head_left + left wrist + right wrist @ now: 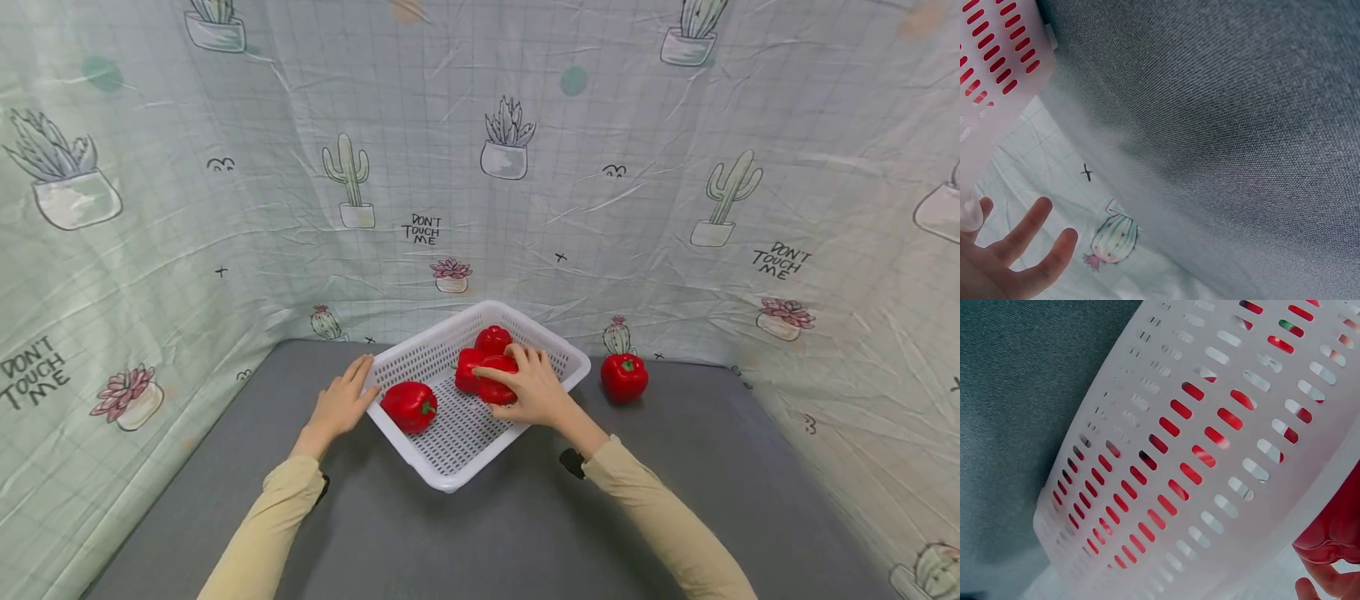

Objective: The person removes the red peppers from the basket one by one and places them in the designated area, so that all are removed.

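A white perforated plastic basket (pixel 429 477) sits on the grey surface, turned cornerwise. My left hand (pixel 341 406) holds its rim at the left corner; in the left wrist view two fingers (pixel 1025 228) stick out away from the rim. My right hand (pixel 536 390) reaches over the near right side and grips a red bell pepper (pixel 497 388). In the right wrist view that pepper (pixel 1335 519) shows above the rim, with fingertips beneath it. Inside the basket lie another red bell pepper (pixel 467 372) touching the held one, one behind (pixel 492 339), and one at left (pixel 408 407).
One red bell pepper (pixel 624 377) stands on the grey tabletop (pixel 465 550) outside the basket, to its right. A pale curtain (pixel 420 100) printed with cacti hangs behind and along both sides. The basket's far corner lies close to it.
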A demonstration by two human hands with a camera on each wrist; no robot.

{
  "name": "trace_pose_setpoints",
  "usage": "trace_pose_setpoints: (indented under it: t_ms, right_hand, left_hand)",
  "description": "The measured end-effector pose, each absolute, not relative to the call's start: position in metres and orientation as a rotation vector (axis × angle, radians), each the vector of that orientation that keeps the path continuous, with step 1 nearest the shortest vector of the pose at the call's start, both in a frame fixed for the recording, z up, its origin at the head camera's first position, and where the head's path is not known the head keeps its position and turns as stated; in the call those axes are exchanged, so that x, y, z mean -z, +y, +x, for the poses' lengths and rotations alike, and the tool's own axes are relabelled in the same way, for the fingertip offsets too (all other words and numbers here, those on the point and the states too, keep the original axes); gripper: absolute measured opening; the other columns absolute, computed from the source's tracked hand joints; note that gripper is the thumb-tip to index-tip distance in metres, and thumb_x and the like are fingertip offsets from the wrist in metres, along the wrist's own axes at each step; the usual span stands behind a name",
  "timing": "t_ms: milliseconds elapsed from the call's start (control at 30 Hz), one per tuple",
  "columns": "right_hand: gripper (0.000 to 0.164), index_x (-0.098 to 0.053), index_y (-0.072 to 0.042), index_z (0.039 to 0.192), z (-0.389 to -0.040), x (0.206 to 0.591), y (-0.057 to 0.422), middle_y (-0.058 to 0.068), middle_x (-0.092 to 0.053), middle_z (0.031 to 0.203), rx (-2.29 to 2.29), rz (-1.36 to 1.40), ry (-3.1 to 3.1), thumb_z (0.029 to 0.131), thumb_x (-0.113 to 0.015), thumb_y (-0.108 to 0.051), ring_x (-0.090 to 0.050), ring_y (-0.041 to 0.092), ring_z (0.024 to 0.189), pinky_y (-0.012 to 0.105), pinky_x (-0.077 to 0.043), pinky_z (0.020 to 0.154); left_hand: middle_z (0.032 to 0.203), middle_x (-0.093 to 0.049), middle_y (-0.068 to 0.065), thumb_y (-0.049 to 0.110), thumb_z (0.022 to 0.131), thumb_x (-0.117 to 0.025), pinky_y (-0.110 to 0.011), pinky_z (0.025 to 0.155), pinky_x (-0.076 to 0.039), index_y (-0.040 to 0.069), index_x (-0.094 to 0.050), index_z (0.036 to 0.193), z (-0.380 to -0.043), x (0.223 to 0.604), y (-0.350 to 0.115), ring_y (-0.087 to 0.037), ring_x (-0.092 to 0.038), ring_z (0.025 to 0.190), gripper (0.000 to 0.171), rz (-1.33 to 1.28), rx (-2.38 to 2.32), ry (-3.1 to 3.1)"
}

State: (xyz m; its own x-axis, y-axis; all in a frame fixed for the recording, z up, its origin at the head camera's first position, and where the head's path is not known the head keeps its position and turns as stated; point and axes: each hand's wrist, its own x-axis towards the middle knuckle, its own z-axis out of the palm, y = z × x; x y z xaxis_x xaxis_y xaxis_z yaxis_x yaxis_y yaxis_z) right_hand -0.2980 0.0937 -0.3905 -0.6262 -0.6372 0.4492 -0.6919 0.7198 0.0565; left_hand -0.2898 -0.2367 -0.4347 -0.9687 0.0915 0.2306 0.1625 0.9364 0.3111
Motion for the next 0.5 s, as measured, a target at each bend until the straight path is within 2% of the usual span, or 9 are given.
trace_pose_setpoints:
  t_ms: [200,500]
  right_hand:
    - [0.061,-0.052,-0.033,0.118,-0.293,0.392,0.099,0.013,-0.049,0.116,-0.188,1.0,-2.449,0.061,-0.073,-0.04,-0.04,0.024,0.108,0.041,-0.038,0.08]
    - [0.058,-0.054,-0.032,0.115,-0.283,0.395,0.106,0.01,-0.049,0.118,-0.147,0.975,-2.381,0.061,-0.072,-0.042,-0.043,0.029,0.105,0.046,-0.039,0.082]
  left_hand:
    - [0.144,-0.027,-0.015,0.033,0.091,-0.041,-0.065,0.082,-0.036,0.007,-0.024,0.141,-0.289,0.434,-0.236,-0.045,-0.046,0.11,0.059,-0.189,0.482,-2.879]
    - [0.145,-0.026,-0.015,0.03,0.091,-0.041,-0.066,0.084,-0.033,0.007,-0.023,0.141,-0.289,0.435,-0.236,-0.046,-0.044,0.112,0.058,-0.199,0.496,-2.883]
